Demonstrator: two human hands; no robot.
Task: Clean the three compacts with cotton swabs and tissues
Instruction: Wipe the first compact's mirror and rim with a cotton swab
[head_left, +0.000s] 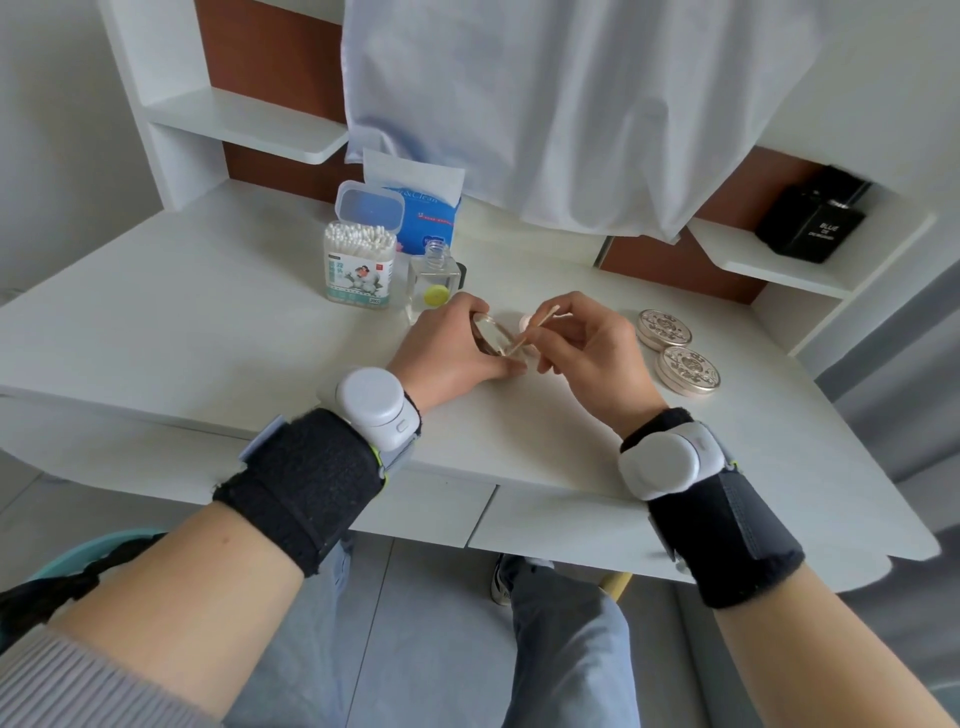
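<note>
Fingers of the left hand (451, 349) curl round a compact (488, 332) and cover most of it. Only a silvery arc of its rim shows, turned nearly edge-on and tilted, so whether it is open or closed cannot be told. It is held above the middle of the desk (208, 291), somewhat toward the back edge.

The right hand (589, 353) pinches a cotton swab (537, 328) between thumb and forefinger, its other fingers loosely bent. The swab's long axis slants from upper right, toward the back edge, down to lower left at the compact's rim. Its lower tip is lost between the two hands, and a pale round spot beside the stick is too small to identify.

Two closed compacts (675, 348) with embossed lids lie flat near the desk's right edge, just beside each other and to the right of the right hand.

Toward the back edge, left of centre, stands an open cotton swab box (358, 265). Behind it is a blue tissue pack (423, 208), partly hidden by the box lid. A glass bottle (434, 278) stands just beside the box, its lower part behind the left hand.

A white cloth (571, 104) hangs over the back and hides what is behind it. A black box (813, 218) sits on a shelf (737, 254) at the right.
</note>
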